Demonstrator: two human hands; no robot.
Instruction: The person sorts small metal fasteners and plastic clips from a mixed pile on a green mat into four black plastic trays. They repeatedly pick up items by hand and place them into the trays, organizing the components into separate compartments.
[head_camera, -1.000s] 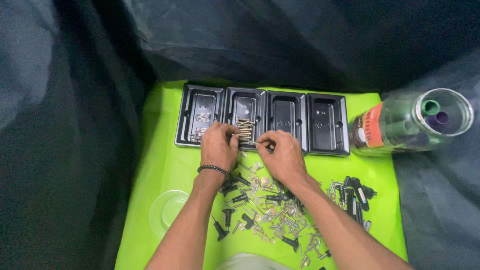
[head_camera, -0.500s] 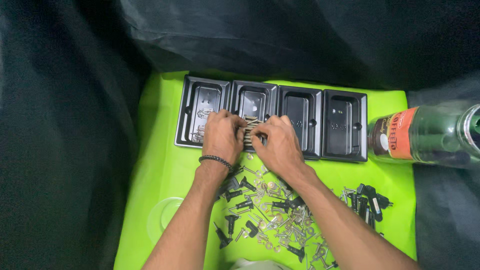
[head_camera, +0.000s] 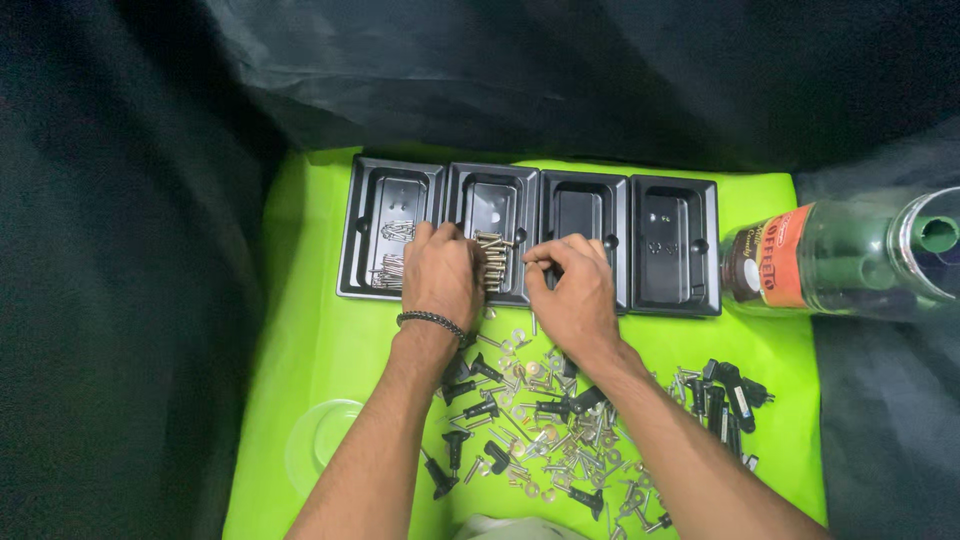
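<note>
Clear plastic jar (head_camera: 850, 262) lying on its side, clear round lid (head_camera: 322, 437), dark cloth backdrop (head_camera: 120, 250)

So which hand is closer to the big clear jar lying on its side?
The right hand. It is over the black trays, nearer the clear jar at the far right; the left hand is farther left, beyond the row of screws.

Left hand (head_camera: 441, 272) and right hand (head_camera: 573, 288) side by side, fingers curled.

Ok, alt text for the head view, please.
Both hands, left hand and right hand, rest on a row of screws in the second of four black trays on a green mat. Loose hardware lies below; a clear jar lies right.
</note>
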